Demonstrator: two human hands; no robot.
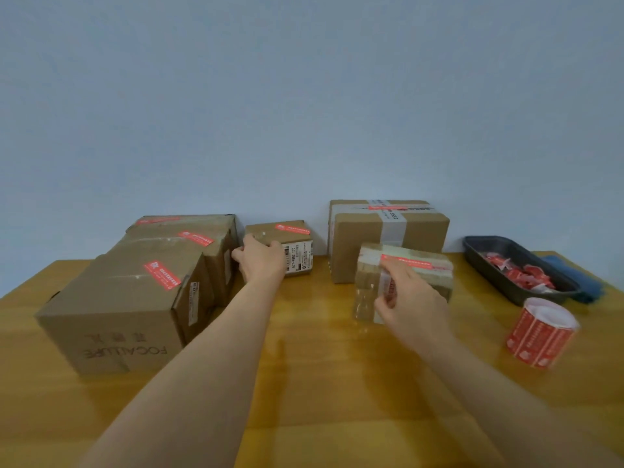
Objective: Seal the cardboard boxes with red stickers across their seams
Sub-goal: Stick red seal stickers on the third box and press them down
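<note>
Boxes all over the counter point(320, 366) right now, so here's how it sits. My left hand point(261, 260) is reaching out to the small box point(290, 244) at the back, fingers curled round its near left corner, so that grip is closed on it. It has a red sticker point(292, 229) on top and a white label on the side facing me.

My right hand point(410, 304) has its grip on the taped box point(401, 282) in front of the big one, fingers pinching its near face. That box sits a bit tilted and has its own sticker point(407, 261) running along the top, shiny clear tape wrapped round it.

Behind it the big box point(358, 244) stands against the wall with a grey tape band and a sticker on top.

Over on the left there's a row of three boxes packed tight together, running back toward the wall. The nearest one, the FOCALLURE box point(114, 319), carries a sticker point(162, 274) across its top seam, and the two behind it have one each too.

Off to the right the sticker roll point(540, 332) stands on the counter, just in front of a black tray point(486, 261) holding crumpled red and white scraps. A blue cloth point(580, 278) lies against the tray's far side.
</note>
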